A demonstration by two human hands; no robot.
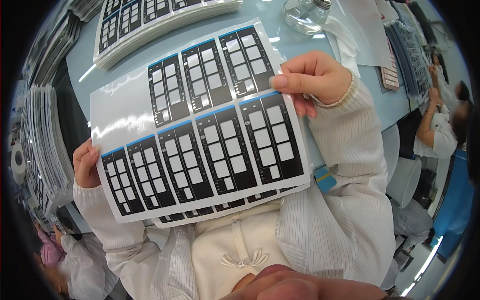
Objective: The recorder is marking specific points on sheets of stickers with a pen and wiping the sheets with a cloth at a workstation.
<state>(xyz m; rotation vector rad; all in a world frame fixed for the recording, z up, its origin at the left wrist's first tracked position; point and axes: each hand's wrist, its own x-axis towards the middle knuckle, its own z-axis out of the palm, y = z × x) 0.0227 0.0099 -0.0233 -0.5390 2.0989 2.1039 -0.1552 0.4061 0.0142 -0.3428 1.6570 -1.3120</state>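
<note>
Between my two hands is a glossy white sheet of black panel stickers (200, 120), tilted over the table's near edge. Each sticker has a blue top strip and pale square windows. The upper left part of the sheet is bare backing. My left hand (87, 162) pinches its left edge. At the upper right edge my right hand (315, 82) grips it, thumb on top and fingers mostly behind. Beneath its lower edge shows part of another sticker sheet (220, 207); how that one is held is hidden.
A thick stack of similar sheets (165, 31) lies at the back left of the light blue table (82, 60). A clear glass bottle (306, 16) with a metal top stands at the back, beside white tissue (342, 42). More stacks (47, 135) line the left. People sit at right and lower left.
</note>
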